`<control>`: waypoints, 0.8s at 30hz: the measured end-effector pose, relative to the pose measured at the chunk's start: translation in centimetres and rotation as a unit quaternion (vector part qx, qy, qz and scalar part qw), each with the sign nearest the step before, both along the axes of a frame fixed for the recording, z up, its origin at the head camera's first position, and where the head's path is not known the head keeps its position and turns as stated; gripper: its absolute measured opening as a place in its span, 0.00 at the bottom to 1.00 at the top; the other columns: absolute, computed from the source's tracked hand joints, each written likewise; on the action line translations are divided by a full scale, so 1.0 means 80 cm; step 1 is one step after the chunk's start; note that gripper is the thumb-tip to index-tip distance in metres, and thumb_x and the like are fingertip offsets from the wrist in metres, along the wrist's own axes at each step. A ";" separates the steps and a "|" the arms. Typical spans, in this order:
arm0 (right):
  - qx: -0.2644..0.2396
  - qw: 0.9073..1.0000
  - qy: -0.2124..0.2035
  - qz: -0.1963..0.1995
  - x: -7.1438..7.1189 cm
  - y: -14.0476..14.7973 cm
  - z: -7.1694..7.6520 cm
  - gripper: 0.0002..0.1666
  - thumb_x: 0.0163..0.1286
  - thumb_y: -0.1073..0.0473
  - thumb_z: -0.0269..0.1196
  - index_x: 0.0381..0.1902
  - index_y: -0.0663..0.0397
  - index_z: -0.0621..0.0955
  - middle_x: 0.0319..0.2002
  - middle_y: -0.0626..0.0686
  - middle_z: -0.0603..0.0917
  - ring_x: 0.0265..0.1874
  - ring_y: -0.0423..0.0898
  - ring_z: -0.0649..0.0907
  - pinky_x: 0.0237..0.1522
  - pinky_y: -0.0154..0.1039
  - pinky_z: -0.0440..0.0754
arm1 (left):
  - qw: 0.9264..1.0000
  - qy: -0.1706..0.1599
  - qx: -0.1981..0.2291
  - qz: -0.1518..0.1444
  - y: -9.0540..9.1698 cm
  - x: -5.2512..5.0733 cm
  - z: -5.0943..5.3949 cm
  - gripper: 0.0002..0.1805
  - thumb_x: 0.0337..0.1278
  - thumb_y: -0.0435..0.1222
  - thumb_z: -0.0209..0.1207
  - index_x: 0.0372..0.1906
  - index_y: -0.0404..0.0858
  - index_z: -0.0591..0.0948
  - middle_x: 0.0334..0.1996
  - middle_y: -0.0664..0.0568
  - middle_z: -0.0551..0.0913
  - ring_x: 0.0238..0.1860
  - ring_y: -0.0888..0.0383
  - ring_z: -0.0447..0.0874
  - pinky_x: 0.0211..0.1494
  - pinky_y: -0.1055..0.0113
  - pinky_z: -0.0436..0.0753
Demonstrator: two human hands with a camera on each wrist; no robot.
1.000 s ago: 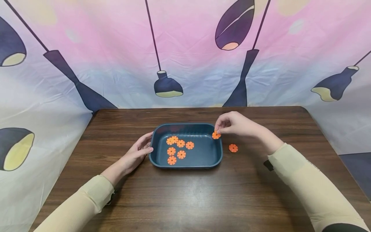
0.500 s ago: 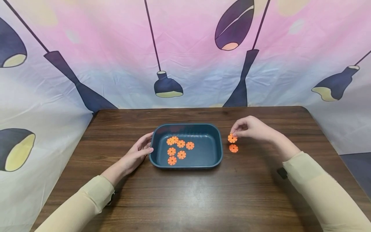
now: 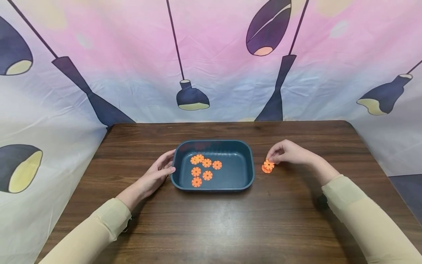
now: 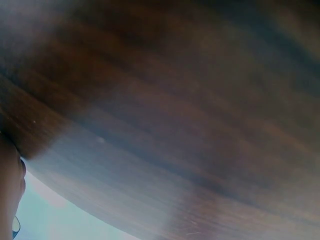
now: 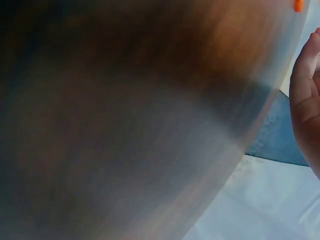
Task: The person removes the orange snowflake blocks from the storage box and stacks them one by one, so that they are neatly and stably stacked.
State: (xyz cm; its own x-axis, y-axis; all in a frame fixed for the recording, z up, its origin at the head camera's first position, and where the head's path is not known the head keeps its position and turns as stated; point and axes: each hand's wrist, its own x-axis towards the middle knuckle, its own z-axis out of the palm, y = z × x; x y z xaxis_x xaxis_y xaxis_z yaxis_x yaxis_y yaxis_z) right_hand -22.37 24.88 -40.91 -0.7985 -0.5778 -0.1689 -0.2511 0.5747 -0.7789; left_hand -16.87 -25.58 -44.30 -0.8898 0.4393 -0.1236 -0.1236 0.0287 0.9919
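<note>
With its thumb at the rim and its fingers along the outer wall, my left hand (image 3: 155, 176) holds the left end of a dark blue rectangular tray (image 3: 235, 181). Several orange notched discs (image 3: 207, 175) lie inside, mostly toward the tray's left half. To the right of the tray, my right hand (image 3: 288, 152) pinches another orange notched disc (image 3: 269, 164) between thumb and fingers. That disc overlaps one more orange disc (image 3: 265, 170) beneath it on the table; whether they touch is unclear. In the right wrist view, part of the right hand (image 5: 306, 100) shows at the edge.
The tray stands on a dark wood-grain table (image 3: 211, 227). Behind the table hangs a cloth backdrop (image 3: 224, 73) printed with lamps. The left wrist view is mostly blurred tabletop (image 4: 150, 125), with a sliver of hand (image 4: 9, 185) at its left edge.
My right hand has carried its disc from over the tray's right rim to the right, then down over the disc on the table. The left hand and tray have stayed put.
</note>
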 end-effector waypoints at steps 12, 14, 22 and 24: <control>0.011 1.000 -0.011 0.018 0.001 -0.009 -0.007 0.05 0.74 0.69 0.67 0.42 0.65 0.89 0.33 0.55 0.89 0.30 0.36 0.81 0.38 0.33 0.85 | 1.000 -0.004 -0.003 0.002 0.000 -0.001 0.000 0.38 0.78 0.31 0.54 0.85 0.41 0.54 0.82 0.43 0.57 0.69 0.72 0.71 0.68 0.80 0.72; 0.012 1.000 -0.012 0.017 0.001 -0.010 -0.008 0.05 0.74 0.69 0.67 0.43 0.65 0.89 0.33 0.55 0.89 0.30 0.36 0.81 0.38 0.33 0.85 | 1.000 -0.005 -0.004 0.003 0.000 -0.001 0.000 0.38 0.78 0.30 0.54 0.85 0.41 0.54 0.82 0.42 0.56 0.69 0.72 0.71 0.68 0.80 0.73; 0.012 1.000 -0.015 0.008 0.002 -0.012 -0.009 0.06 0.72 0.68 0.68 0.43 0.65 0.89 0.33 0.56 0.89 0.30 0.37 0.80 0.37 0.33 0.83 | 1.000 -0.003 -0.004 0.003 0.001 -0.001 0.000 0.38 0.78 0.30 0.54 0.85 0.41 0.54 0.82 0.42 0.56 0.69 0.73 0.70 0.68 0.80 0.72; 0.013 1.000 -0.013 0.007 0.002 -0.013 -0.009 0.06 0.72 0.68 0.68 0.43 0.65 0.89 0.33 0.55 0.88 0.30 0.37 0.79 0.37 0.32 0.82 | 1.000 -0.003 -0.005 0.004 0.001 -0.001 0.001 0.38 0.78 0.30 0.54 0.85 0.41 0.54 0.81 0.43 0.57 0.69 0.73 0.70 0.68 0.80 0.73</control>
